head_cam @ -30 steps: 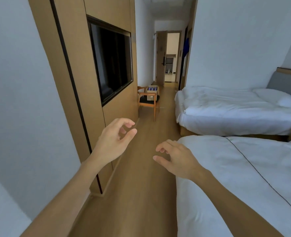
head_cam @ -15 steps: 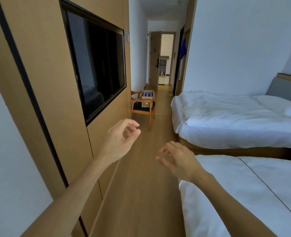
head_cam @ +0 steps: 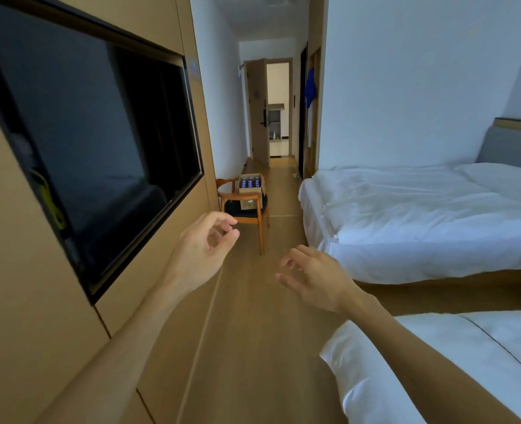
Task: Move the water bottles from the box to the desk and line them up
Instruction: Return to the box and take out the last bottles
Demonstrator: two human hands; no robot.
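A cardboard box (head_cam: 251, 191) stands on a wooden chair (head_cam: 247, 209) further along the aisle by the left wall. Several water bottles (head_cam: 250, 182) with dark caps stand upright inside it. My left hand (head_cam: 205, 246) is raised in front of me, fingers loosely curled, holding nothing. My right hand (head_cam: 311, 278) hovers lower and to the right, fingers relaxed and empty. Both hands are well short of the box. No desk is in view.
A wall-mounted TV (head_cam: 90, 142) sits in the wood panel on the left. Two white beds (head_cam: 421, 215) (head_cam: 455, 362) line the right side. A wooden floor aisle (head_cam: 253, 316) runs between them to an open door (head_cam: 259, 111).
The view has moved forward along the aisle; the TV, chair and box appear larger and closer. Both hands stay raised and empty in much the same pose.
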